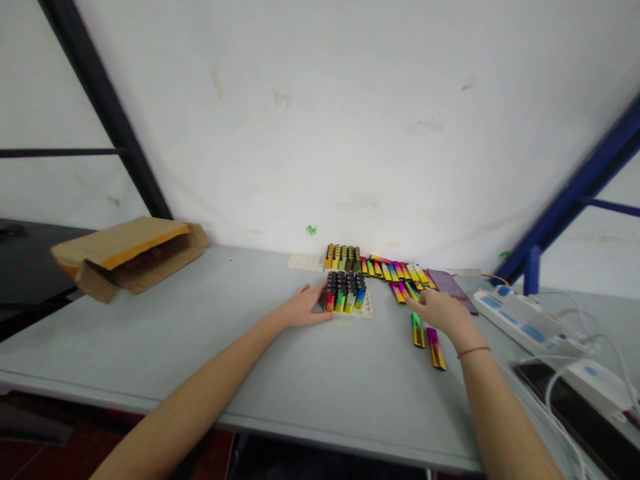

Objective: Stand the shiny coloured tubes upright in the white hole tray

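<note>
My left hand grips the left side of a small white tray, its thumb at the front and its fingers behind. Upright in that tray stand several lighters with black tops and red, green, yellow and blue bodies. My right hand reaches down over a row of shiny lighter cases, its fingertips bent together at the row's right end. Whatever those fingertips hold is hidden. Nearer me lie a green-gold lighter case and a purple-gold lighter case, apart from the others.
Behind, a second white tray sits beside a block of upright lighters. More shiny cases lie along the wall. An open cardboard box is at left. Power strips, cables and a dark phone occupy the right.
</note>
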Demonstrator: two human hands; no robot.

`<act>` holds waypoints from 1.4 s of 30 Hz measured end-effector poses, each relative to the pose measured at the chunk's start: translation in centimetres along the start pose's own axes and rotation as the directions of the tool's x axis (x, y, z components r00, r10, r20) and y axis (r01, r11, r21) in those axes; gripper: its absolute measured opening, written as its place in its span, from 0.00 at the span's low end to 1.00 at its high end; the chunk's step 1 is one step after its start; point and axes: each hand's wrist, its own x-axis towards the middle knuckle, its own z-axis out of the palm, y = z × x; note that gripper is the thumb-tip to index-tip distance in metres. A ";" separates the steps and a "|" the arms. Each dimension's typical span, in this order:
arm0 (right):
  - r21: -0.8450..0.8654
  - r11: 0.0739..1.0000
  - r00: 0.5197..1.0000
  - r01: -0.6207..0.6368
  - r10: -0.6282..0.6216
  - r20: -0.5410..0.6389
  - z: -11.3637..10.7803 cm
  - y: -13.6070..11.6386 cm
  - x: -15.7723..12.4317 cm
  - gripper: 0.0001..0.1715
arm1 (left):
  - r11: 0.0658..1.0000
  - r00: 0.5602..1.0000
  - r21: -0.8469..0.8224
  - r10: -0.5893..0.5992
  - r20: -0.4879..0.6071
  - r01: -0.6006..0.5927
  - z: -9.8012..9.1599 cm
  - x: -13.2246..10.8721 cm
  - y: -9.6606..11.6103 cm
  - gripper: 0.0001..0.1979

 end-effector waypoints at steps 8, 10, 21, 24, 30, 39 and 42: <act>-0.066 0.984 0.953 0.165 -0.142 0.266 1.2 0.1 0.4 0.16 | 1.000 1.000 -0.002 -0.007 -0.005 0.007 0.2 0.0 -0.3 0.38; -0.062 0.983 0.957 0.171 -0.151 0.249 1.3 -0.2 0.6 0.15 | 1.000 1.000 0.006 -0.010 0.002 0.010 0.2 0.0 -0.2 0.37; 0.029 0.962 0.955 0.270 -0.272 0.118 0.8 -1.3 0.4 0.12 | 1.000 1.000 -0.001 -0.011 0.001 0.011 0.0 -0.1 0.0 0.38; 0.195 0.949 0.955 0.249 -0.273 0.113 -0.1 -1.8 -0.2 0.13 | 1.000 1.000 0.003 -0.009 -0.002 0.009 0.1 0.0 -0.1 0.39; 0.290 0.918 0.960 0.271 -0.280 -0.013 -0.3 -2.0 -0.4 0.11 | 0.999 1.000 0.030 -0.012 0.007 0.012 0.0 0.0 0.0 0.38; 0.461 0.831 0.950 0.312 -0.288 -0.123 0.8 -2.7 0.1 0.27 | 0.999 1.000 0.032 -0.012 0.017 0.012 -0.1 0.0 0.0 0.37; 0.700 0.660 0.961 0.272 -0.222 -0.164 1.6 -4.0 0.0 0.30 | 0.999 1.000 0.033 -0.014 0.017 0.014 -0.2 -0.1 0.1 0.37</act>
